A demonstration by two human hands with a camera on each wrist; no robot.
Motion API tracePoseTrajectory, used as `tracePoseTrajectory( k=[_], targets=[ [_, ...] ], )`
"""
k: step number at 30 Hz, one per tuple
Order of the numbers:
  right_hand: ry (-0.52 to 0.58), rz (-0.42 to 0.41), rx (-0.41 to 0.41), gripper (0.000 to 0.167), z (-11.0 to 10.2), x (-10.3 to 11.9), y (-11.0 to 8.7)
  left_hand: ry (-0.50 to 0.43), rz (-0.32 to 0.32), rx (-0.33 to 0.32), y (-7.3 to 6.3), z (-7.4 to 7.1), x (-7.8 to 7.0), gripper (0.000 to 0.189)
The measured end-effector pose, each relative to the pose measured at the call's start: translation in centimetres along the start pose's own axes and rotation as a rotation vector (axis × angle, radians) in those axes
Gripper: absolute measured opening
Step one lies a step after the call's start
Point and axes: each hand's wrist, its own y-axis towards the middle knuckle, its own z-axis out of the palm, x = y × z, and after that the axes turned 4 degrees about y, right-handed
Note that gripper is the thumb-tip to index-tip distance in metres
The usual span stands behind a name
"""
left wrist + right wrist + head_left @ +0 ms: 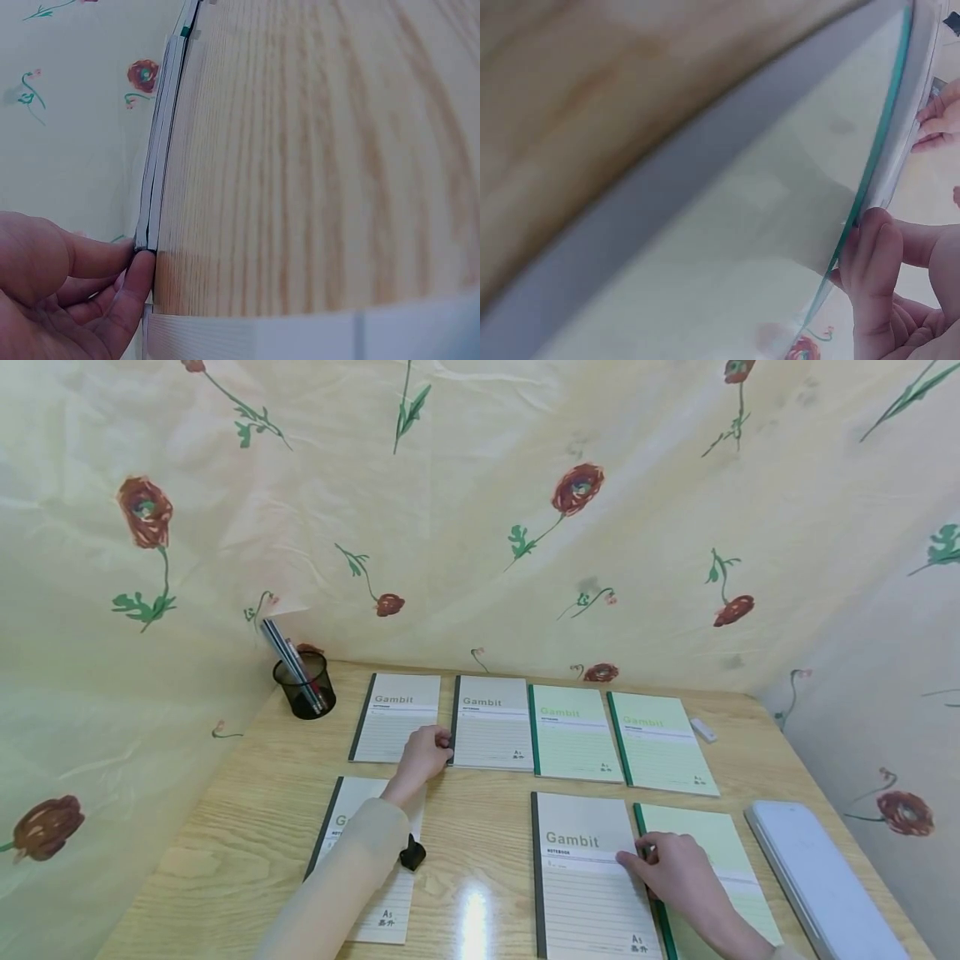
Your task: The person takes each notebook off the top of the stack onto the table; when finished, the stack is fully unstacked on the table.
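Observation:
My left hand (425, 753) is at the lower left corner of a white notebook with a dark spine (491, 718), second from the left in the back row. Seen from the left wrist, thumb and finger pinch that corner (142, 241). At the front, my right hand (678, 870) holds the right edge of another dark-spined white notebook (581, 881), its thumb lying on the cover. A green notebook (731, 852) lies partly under this hand, its green spine (877, 142) close beside the fingers. The left forearm hides part of a front-left white notebook (375, 910).
Further notebooks in the back row are a white one (401, 714) at left and two green ones (573, 735) at right. A mesh pen cup (307, 693) stands back left, a small white eraser-like block (703, 731) back right. A long white case (817, 877) lies front right.

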Motion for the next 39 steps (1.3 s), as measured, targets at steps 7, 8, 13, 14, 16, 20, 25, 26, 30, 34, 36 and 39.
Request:
tracePoseTrajectory(
  k=[7,8,13,14,16,20,25,26,30,34,36,39],
  targets=[
    [0.023,-0.026,-0.016,0.027,-0.8,0.6,0.0,0.009,0.004,-0.002,-0.2,-0.1,-0.2,0.024],
    [0.025,-0.034,-0.022,0.028,-0.9,0.7,0.2,0.010,0.004,-0.003,-0.3,-0.1,-0.3,0.024],
    [0.004,-0.108,-0.063,0.033,-1.8,1.4,1.4,0.010,0.005,-0.005,-0.5,-0.3,-0.5,0.024],
    [0.000,-0.127,-0.075,0.033,-2.0,1.5,1.8,0.011,0.003,-0.005,-0.5,-0.3,-0.5,0.023],
    [-0.008,-0.166,-0.096,0.034,-2.4,1.7,2.5,0.014,0.005,-0.005,-0.6,-0.4,-0.6,0.024],
    [-0.008,-0.231,-0.119,0.037,-3.0,2.0,4.4,0.016,0.005,-0.002,-0.6,-0.5,-0.7,0.024],
    [0.031,-0.251,-0.081,0.040,-2.8,3.0,7.6,0.018,0.009,-0.006,-0.5,-0.4,-0.6,0.025],
    [0.048,-0.241,-0.064,0.041,-2.7,3.3,8.3,0.019,0.010,-0.007,-0.5,-0.4,-0.6,0.025],
    [0.117,-0.186,-0.002,0.042,-1.8,4.6,11.0,0.018,-0.002,-0.001,-0.5,-0.2,-0.5,0.025],
    [0.168,-0.126,0.056,0.041,-0.5,6.1,13.6,0.012,-0.008,0.003,-0.6,-0.1,-0.5,0.025],
    [0.189,-0.098,0.088,0.043,0.3,6.8,14.8,0.012,-0.003,0.001,-0.7,-0.1,-0.5,0.025],
    [0.204,-0.076,0.113,0.047,1.5,7.6,16.3,0.007,-0.007,-0.005,-0.6,-0.1,-0.5,0.025]
  ],
)
